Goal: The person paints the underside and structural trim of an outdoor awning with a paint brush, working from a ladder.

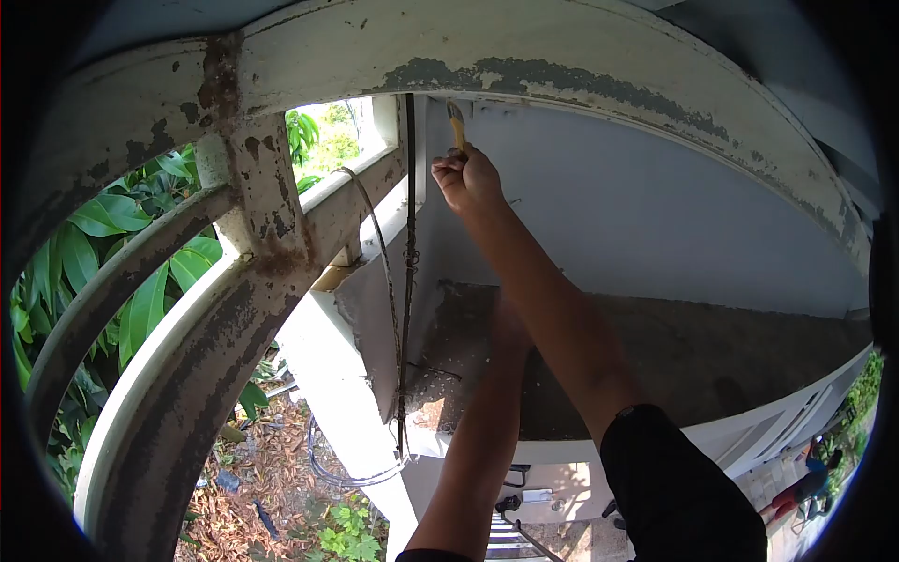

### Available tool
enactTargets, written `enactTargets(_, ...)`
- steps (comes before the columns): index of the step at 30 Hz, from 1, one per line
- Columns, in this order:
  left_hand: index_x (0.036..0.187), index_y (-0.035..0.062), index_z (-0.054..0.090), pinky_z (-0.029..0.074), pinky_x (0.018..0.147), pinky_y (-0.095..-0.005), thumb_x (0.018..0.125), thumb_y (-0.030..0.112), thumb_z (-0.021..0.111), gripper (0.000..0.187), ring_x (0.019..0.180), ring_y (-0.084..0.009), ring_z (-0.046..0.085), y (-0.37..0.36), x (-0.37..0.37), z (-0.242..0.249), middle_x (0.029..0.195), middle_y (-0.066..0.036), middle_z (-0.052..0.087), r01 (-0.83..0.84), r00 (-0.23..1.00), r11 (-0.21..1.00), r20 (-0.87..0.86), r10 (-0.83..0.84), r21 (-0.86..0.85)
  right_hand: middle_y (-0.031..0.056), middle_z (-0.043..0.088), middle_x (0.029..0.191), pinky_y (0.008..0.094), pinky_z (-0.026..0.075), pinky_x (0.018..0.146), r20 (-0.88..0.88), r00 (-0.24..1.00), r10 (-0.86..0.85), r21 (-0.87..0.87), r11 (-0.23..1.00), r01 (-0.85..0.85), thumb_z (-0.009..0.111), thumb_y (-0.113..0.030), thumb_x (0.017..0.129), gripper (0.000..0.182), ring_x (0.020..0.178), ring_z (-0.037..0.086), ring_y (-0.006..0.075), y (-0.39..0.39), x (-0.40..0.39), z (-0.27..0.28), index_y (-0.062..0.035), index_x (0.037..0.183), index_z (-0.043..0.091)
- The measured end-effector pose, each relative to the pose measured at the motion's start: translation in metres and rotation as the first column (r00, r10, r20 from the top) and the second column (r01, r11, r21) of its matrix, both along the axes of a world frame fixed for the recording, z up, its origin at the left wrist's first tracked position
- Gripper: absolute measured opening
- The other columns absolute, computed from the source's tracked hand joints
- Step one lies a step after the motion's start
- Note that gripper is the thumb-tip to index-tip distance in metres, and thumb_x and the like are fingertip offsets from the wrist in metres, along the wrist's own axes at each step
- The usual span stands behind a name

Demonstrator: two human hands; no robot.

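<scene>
My right hand (466,178) is raised and closed around the yellow handle of a scraper (457,129). Its greyish head points up and touches or nearly touches the underside of the pale beam (581,56), whose paint is flaking off in grey patches. My left forearm (479,440) reaches up from below and passes behind my right forearm. Only a blurred edge of my left hand (510,323) shows there, in front of the dusty ledge; its fingers are hidden.
Peeling concrete bars (272,215) frame the left side, with leaves behind. Dark cables (409,253) hang near the wall corner. A grey wall (655,206) rises behind the ledge (655,365). Far below are a ladder (510,541), leaf litter and a person (801,487) at right.
</scene>
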State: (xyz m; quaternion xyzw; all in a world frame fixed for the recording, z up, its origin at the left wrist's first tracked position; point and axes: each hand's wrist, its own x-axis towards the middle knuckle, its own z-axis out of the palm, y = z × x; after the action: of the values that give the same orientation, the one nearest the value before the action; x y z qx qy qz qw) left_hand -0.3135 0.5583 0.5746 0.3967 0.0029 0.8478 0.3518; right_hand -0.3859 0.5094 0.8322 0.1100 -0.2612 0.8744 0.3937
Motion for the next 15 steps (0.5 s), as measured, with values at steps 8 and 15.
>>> enactTargets(8, 0.147, 0.0037, 0.045, 0.051, 0.103, -0.0435, 0.105, 0.03, 0.056, 0.05, 0.121, -0.0309, 0.06, 0.004, 0.007, 0.003, 0.135, -0.016, 0.059, -0.002, 1.0, 1.0, -0.026, 0.002, 0.001, 0.0007, 0.037, 0.067, 0.0307, 0.04, 0.062, -0.134, 0.984, 0.117, -0.051, 0.991, -0.125, 0.04, -0.013, 0.111, 0.016, 0.054, 0.032, 0.0101, -0.011, 0.0, -0.027, -0.0006, 0.107, 0.05)
enactTargets(15, 0.147, 0.0036, 0.045, 0.051, 0.103, -0.0431, 0.106, 0.029, 0.054, 0.049, 0.12, -0.0301, 0.061, -0.002, 0.007, -0.006, 0.135, -0.015, 0.059, 0.008, 1.0, 1.0, -0.026, -0.009, -0.018, 0.0008, 0.037, 0.066, 0.0305, 0.04, 0.062, -0.179, 0.97, 0.166, -0.014, 0.985, -0.172, 0.045, -0.012, 0.109, 0.013, 0.052, 0.032, 0.0109, -0.013, -0.003, -0.009, -0.0006, 0.105, 0.051)
